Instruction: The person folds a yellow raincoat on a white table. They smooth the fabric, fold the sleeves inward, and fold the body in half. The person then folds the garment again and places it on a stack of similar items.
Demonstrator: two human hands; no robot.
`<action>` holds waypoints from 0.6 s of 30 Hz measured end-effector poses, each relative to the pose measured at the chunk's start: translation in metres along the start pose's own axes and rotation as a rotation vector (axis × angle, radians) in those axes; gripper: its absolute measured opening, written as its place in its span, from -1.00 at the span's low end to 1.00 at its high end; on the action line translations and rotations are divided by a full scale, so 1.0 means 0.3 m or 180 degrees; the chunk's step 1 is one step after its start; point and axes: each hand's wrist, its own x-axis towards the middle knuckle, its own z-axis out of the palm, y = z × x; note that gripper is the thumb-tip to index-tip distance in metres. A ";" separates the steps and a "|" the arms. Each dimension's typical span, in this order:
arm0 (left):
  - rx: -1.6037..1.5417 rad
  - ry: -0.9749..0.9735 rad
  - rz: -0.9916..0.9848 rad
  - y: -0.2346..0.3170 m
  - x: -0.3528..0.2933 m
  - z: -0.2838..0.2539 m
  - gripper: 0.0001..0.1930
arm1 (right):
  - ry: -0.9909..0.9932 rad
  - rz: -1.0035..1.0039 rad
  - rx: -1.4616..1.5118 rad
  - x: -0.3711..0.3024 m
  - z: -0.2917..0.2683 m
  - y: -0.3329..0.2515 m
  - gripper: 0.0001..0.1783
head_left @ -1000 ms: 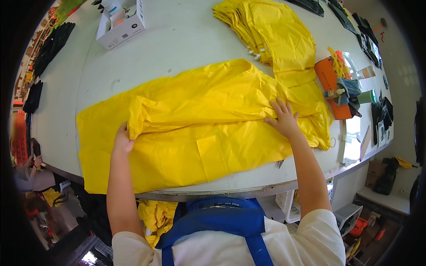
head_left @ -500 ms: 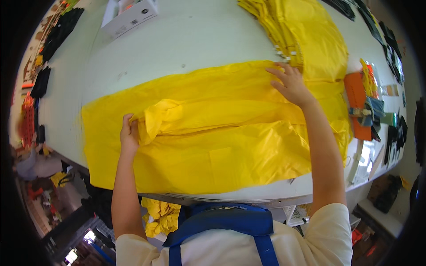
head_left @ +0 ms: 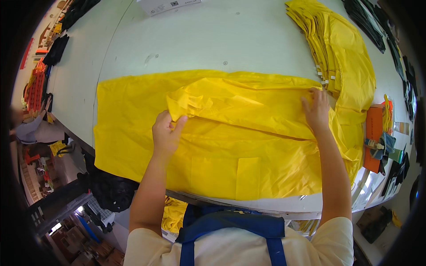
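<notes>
A large yellow garment [head_left: 217, 173] of smooth, thin, shiny fabric lies spread across the table in front of me. One sleeve [head_left: 230, 104] runs lengthwise over its middle, creased and partly raised. My left hand [head_left: 166, 133] is closed on the crumpled end of that sleeve, between thumb and fingers. Near the garment's far right corner, my right hand [head_left: 317, 111] touches the fabric with bent fingers, its thumb apart from them. Square patches, like pockets, show on the near part of the garment.
Beyond my right hand, a stack of folded yellow garments [head_left: 350, 57] overlaps the spread one. An orange box [head_left: 373, 133] with small items stands at the right. A white box [head_left: 168, 5] sits at the far edge of view. Dark bundles [head_left: 57, 49] lie along the left.
The left hand has drawn the sleeve end to the right and away from me, lifting it. My right hand's fingers have bent more at the garment's far edge. The view has shifted.
</notes>
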 end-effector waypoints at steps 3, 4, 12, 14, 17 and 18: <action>-0.0033 0.0013 0.0352 0.009 0.029 -0.035 -0.79 | -0.0457 -0.0419 -0.0681 -0.053 -0.007 -0.028 -0.27; 0.0256 -0.0085 0.0600 -0.038 0.059 -0.091 -0.78 | -0.0491 -0.0586 -0.1054 -0.069 -0.006 -0.017 -0.21; -0.0278 -0.1072 -0.0154 -0.101 0.156 -0.150 -0.58 | -0.0528 -0.0677 -0.0896 -0.061 0.011 0.028 -0.18; 0.0080 -0.0908 -0.0403 0.025 0.179 -0.078 -0.62 | -0.0434 -0.0795 -0.0931 -0.069 0.021 0.031 -0.21; 0.0590 -0.0375 -0.0334 -0.091 0.254 -0.019 -0.71 | -0.0516 -0.0911 -0.0927 -0.065 -0.002 0.019 -0.23; 0.0836 -0.0273 -0.0414 -0.211 0.286 -0.026 -0.72 | -0.0497 -0.0969 -0.0842 -0.063 0.000 0.022 -0.25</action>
